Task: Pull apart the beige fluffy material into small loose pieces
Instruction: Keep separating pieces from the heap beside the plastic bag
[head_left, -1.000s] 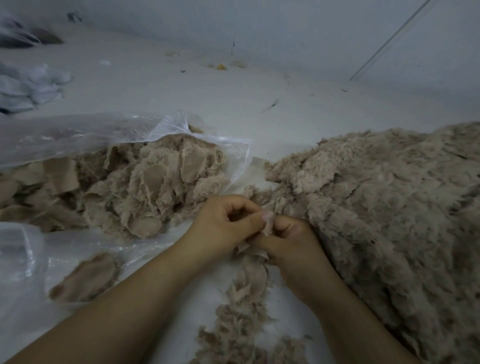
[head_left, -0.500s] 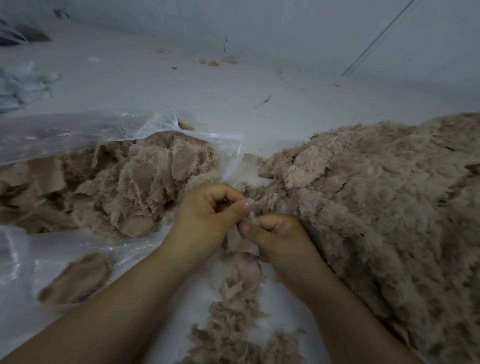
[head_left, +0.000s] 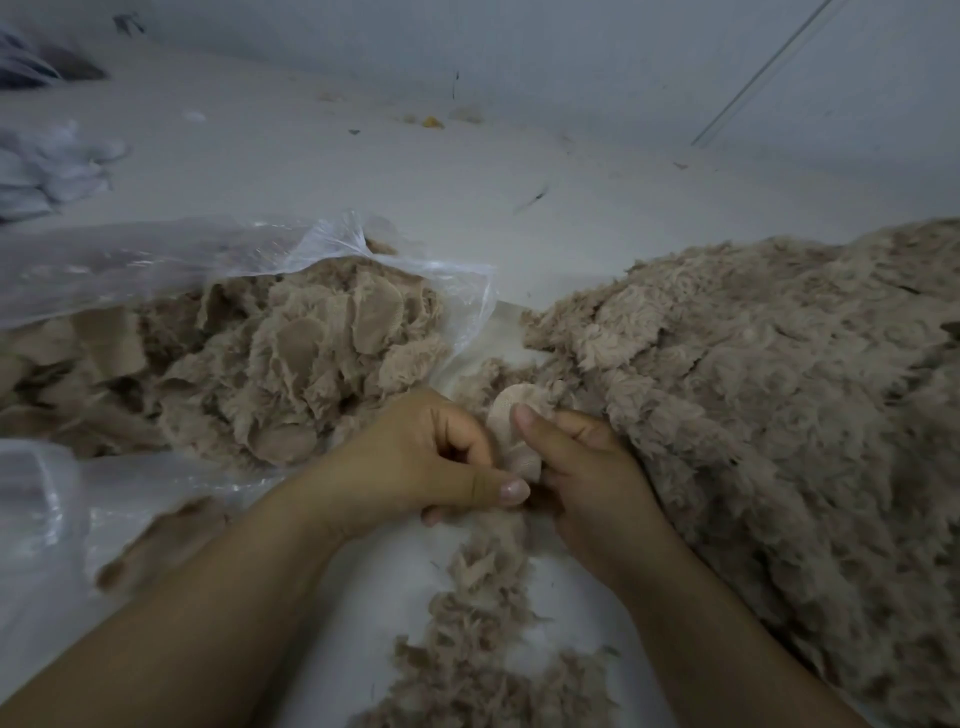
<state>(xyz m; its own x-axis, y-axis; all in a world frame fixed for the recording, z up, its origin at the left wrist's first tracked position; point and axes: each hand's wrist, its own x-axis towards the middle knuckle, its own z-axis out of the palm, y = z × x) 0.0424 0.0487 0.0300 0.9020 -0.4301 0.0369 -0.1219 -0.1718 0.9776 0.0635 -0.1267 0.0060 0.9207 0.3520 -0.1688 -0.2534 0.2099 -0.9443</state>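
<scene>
A big heap of beige fluffy material (head_left: 769, 395) fills the right side of the head view. Between my hands sits a small round beige piece (head_left: 511, 434) with its flat mesh backing turned up. My left hand (head_left: 421, 462) pinches its lower edge between thumb and curled fingers. My right hand (head_left: 582, 467) grips the piece from the right, thumb pressed on its top. Below the hands a trail of loose beige scraps (head_left: 483, 613) runs toward me on the white surface.
A clear plastic bag (head_left: 322, 249) at the left holds a mound of separated round beige pieces (head_left: 291, 364). One piece (head_left: 166, 540) lies on plastic by my left forearm. White fabric bits (head_left: 57, 161) lie far left. A wall rises at the back.
My hands have shifted slightly toward me and the round piece between them has turned so its pale mesh backing now faces up; my right thumb now lies over it.
</scene>
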